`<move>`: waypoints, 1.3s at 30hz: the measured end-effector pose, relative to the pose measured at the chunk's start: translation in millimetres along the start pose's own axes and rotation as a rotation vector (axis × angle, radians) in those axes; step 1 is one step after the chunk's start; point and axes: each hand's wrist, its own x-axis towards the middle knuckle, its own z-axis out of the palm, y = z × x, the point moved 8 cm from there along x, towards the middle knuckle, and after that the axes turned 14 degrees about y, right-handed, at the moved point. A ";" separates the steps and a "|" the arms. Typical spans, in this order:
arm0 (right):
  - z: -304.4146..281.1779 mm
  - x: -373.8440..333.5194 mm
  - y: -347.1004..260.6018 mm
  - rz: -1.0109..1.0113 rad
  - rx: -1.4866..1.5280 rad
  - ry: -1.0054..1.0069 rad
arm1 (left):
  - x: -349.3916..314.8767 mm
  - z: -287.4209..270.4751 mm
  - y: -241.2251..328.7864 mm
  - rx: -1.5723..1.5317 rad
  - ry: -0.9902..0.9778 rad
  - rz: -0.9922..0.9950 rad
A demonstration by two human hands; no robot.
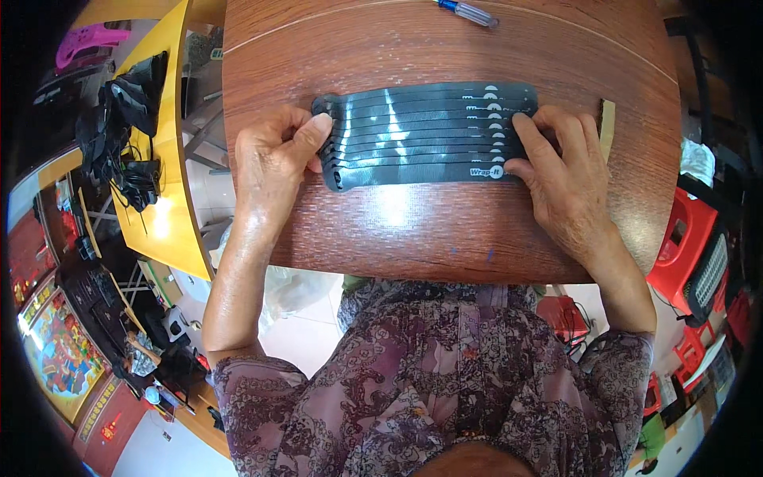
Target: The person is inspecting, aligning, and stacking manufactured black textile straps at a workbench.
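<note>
A set of flat black straps [421,135] lies fanned out in overlapping rows on the brown wooden table [358,48] in front of me. White printed marks run down the right end, and the dark left end is curled, with small slots. My left hand [270,155] pinches that left end between thumb and fingers. At the opposite end, my right hand [566,167] grips the edge, its thumb near the lower corner and its index finger higher up. The straps stretch nearly level between both hands, and light glares off their glossy surface.
A screwdriver [473,12] with a clear and blue handle lies at the table's far edge. Beside my right hand is a narrow tan strip [607,131]. To the left stands a yellow table [171,175] with black bags and cables [131,103]; a red stool [675,246] is right.
</note>
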 end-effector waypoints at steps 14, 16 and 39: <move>2.9 1.5 -0.7 0.018 0.042 0.000 | -12.1 -4.2 -2.5 -0.313 0.076 -0.181; 2.7 0.5 1.8 0.036 0.048 -0.004 | -14.8 -21.5 17.0 -0.473 0.197 -0.114; -18.8 3.9 9.5 0.062 0.176 0.110 | -12.9 12.2 -8.7 -0.853 -0.060 -0.319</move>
